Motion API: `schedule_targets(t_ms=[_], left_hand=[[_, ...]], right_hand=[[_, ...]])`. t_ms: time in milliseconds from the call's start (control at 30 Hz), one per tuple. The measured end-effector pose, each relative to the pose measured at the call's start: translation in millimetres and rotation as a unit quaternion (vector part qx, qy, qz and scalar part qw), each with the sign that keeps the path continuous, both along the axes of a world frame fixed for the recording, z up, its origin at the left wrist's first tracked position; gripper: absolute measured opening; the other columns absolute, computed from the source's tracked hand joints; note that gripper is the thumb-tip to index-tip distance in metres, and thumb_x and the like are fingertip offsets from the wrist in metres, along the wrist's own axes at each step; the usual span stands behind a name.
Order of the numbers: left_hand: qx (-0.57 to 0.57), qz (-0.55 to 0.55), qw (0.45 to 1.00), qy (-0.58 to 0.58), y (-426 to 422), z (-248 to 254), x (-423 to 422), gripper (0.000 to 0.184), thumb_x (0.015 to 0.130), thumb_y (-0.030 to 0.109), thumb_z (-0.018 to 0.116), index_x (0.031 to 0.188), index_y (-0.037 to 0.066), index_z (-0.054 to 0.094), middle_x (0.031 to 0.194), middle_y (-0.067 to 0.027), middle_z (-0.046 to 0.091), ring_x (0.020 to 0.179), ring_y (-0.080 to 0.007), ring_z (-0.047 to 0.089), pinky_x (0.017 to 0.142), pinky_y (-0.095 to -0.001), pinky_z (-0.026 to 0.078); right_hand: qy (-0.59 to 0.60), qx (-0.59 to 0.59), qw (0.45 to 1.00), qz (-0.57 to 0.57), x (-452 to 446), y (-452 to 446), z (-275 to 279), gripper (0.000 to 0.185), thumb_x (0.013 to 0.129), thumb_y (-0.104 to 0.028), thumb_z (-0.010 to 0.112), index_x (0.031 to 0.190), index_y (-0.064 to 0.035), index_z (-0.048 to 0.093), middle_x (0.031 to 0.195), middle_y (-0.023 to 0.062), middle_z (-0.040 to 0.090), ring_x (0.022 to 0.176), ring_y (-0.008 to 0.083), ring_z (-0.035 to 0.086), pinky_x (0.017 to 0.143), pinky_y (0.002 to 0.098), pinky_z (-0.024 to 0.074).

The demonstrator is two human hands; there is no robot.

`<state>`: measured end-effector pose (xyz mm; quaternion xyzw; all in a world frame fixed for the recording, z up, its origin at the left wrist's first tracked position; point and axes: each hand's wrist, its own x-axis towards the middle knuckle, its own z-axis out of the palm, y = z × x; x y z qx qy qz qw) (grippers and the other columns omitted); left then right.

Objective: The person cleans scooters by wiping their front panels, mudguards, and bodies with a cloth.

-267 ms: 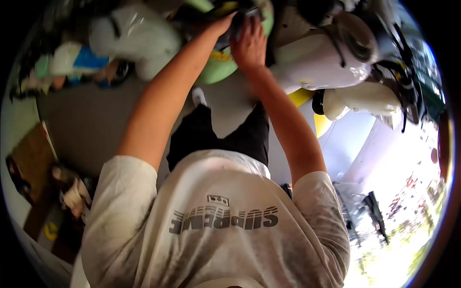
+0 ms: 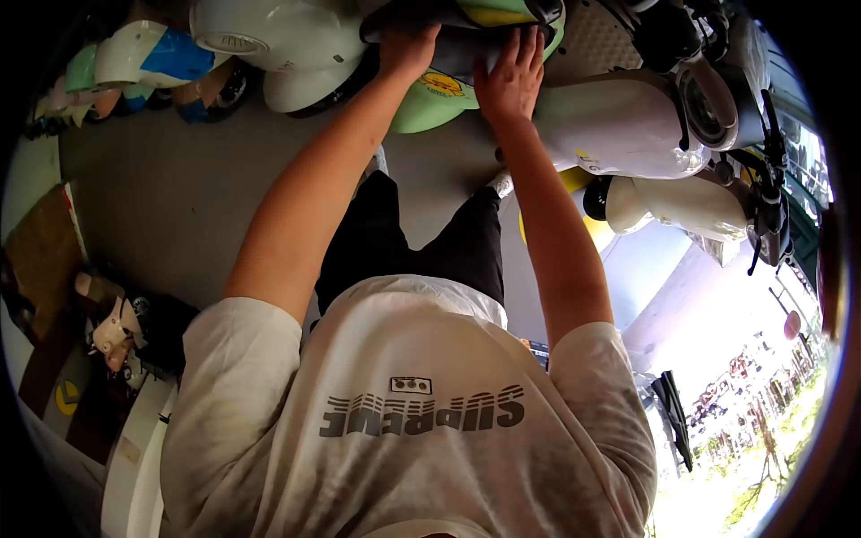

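Note:
In the head view, both my hands are at the black seat (image 2: 466, 49) of a light green scooter (image 2: 426, 117), near the top edge. My left hand (image 2: 405, 54) is closed at the seat's left part, its fingertips tucked out of sight at the black material. My right hand (image 2: 511, 79) lies on the right side of the seat with fingers stretched out and slightly apart. A yellow cartoon sticker (image 2: 441, 84) shows on the green body between the hands. The far side of the seat is cut off by the frame.
White scooters stand to the left (image 2: 296, 45) and right (image 2: 610, 117), close beside the green one. A cream scooter (image 2: 691, 193) is farther right. More scooters (image 2: 152, 54) line the far left. A small beige scooter (image 2: 117, 332) stands lower left. Grey floor (image 2: 179, 197) lies around my feet.
My hands have moved apart: the right one shifted to the right along the seat, the left a little down and left. The view has shifted and become sharper.

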<state>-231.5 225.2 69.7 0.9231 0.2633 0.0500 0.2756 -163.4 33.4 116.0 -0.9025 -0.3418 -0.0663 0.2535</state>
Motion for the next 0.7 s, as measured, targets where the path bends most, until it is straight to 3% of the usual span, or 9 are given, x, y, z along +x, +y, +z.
schedule_targets(t_ms=[33, 67, 133, 200, 233, 333, 600, 667, 700], left_hand=[[0.104, -0.081, 0.98, 0.15, 0.1, 20.1, 4.2, 0.047, 0.103, 0.032, 0.058, 0.138, 0.0, 0.056, 0.148, -0.0254, 0.054, 0.137, -0.0378, 0.05, 0.117, -0.0458, 0.037], [0.099, -0.078, 0.981, 0.15, 1.1, 29.0, 9.2, 0.047, 0.103, 0.032, 0.058, 0.138, 0.0, 0.056, 0.148, -0.0254, 0.054, 0.137, -0.0378, 0.05, 0.117, -0.0458, 0.037], [-0.147, 0.117, 0.96, -0.207, -4.3, 33.3, 15.2, 0.044, 0.102, 0.032, 0.059, 0.13, -0.002, 0.06, 0.139, -0.0266, 0.06, 0.131, -0.0401, 0.055, 0.114, -0.0455, 0.04], [-0.169, 0.166, 0.919, -0.314, 2.5, -2.9, 30.2, 0.048, 0.101, 0.033, 0.06, 0.131, -0.004, 0.06, 0.138, -0.0278, 0.06, 0.132, -0.0403, 0.055, 0.113, -0.0448, 0.041], [-0.188, 0.213, 0.863, -0.419, 6.9, -28.5, 40.6, 0.051, 0.1, 0.034, 0.062, 0.132, -0.005, 0.059, 0.138, -0.0289, 0.06, 0.133, -0.0404, 0.055, 0.113, -0.044, 0.041], [-0.134, 0.23, 0.937, -0.227, 22.8, -38.5, 32.6, 0.056, 0.1, 0.035, 0.061, 0.138, -0.006, 0.054, 0.142, -0.0297, 0.056, 0.135, -0.0401, 0.052, 0.114, -0.0442, 0.04], [-0.071, 0.256, 0.962, -0.059, 18.7, -20.9, 33.6, 0.064, 0.099, 0.036, 0.061, 0.147, -0.004, 0.048, 0.145, -0.0338, 0.051, 0.136, -0.0432, 0.048, 0.114, -0.0487, 0.038], [-0.033, 0.273, 0.96, -0.047, 13.8, -30.9, 34.8, 0.066, 0.098, 0.036, 0.061, 0.149, -0.003, 0.046, 0.146, -0.0348, 0.05, 0.137, -0.044, 0.048, 0.115, -0.0498, 0.037], [0.098, 0.251, 0.947, -0.176, 10.8, -37.0, 36.1, 0.068, 0.097, 0.037, 0.062, 0.15, -0.003, 0.046, 0.144, -0.0362, 0.051, 0.136, -0.0458, 0.047, 0.114, -0.0504, 0.037]], right_hand=[[-0.01, -0.001, 1.0, 0.021, 5.3, -6.7, -0.5, 0.082, 0.089, -0.036, 0.073, 0.152, 0.0013, 0.037, 0.16, 0.0256, 0.033, 0.15, 0.0442, 0.029, 0.119, 0.0547, 0.0315], [-0.013, 0.009, 0.999, 0.041, 12.4, -12.0, -0.2, 0.08, 0.088, -0.033, 0.075, 0.151, 0.0, 0.039, 0.159, 0.025, 0.035, 0.149, 0.0444, 0.031, 0.118, 0.0549, 0.0325], [-0.04, 0.029, 0.996, 0.073, 28.4, -16.5, 4.8, 0.075, 0.088, -0.033, 0.074, 0.147, 0.0005, 0.042, 0.152, 0.0258, 0.042, 0.142, 0.0465, 0.038, 0.116, 0.0559, 0.0341], [0.015, -0.008, 0.998, 0.066, 45.8, -4.8, 20.7, 0.085, 0.082, -0.03, 0.078, 0.155, -0.007, 0.039, 0.144, 0.0261, 0.045, 0.134, 0.0466, 0.042, 0.113, 0.0512, 0.0396], [0.001, -0.036, 0.997, 0.066, 49.4, -2.9, 28.3, 0.08, 0.083, -0.028, 0.078, 0.15, -0.0012, 0.043, 0.142, 0.0277, 0.046, 0.134, 0.0471, 0.042, 0.112, 0.0519, 0.0402], [-0.001, -0.053, 0.995, 0.081, 62.2, -3.9, 35.6, 0.076, 0.083, -0.03, 0.078, 0.146, 0.0004, 0.048, 0.141, 0.0284, 0.046, 0.134, 0.0466, 0.043, 0.111, 0.0525, 0.0415], [-0.015, -0.064, 0.994, 0.09, 77.7, -1.4, 25.2, 0.074, 0.085, -0.038, 0.076, 0.144, -0.0003, 0.05, 0.145, 0.0314, 0.045, 0.14, 0.0491, 0.038, 0.115, 0.0527, 0.0395], [-0.04, -0.062, 0.994, 0.082, 76.2, 1.1, 28.6, 0.075, 0.085, -0.038, 0.076, 0.145, -0.0009, 0.05, 0.145, 0.0314, 0.045, 0.14, 0.0493, 0.038, 0.116, 0.0528, 0.0384], [-0.067, -0.062, 0.993, 0.074, 74.7, 1.5, 29.6, 0.076, 0.085, -0.039, 0.076, 0.145, -0.0014, 0.05, 0.145, 0.0314, 0.045, 0.141, 0.0496, 0.037, 0.117, 0.0529, 0.0374]])
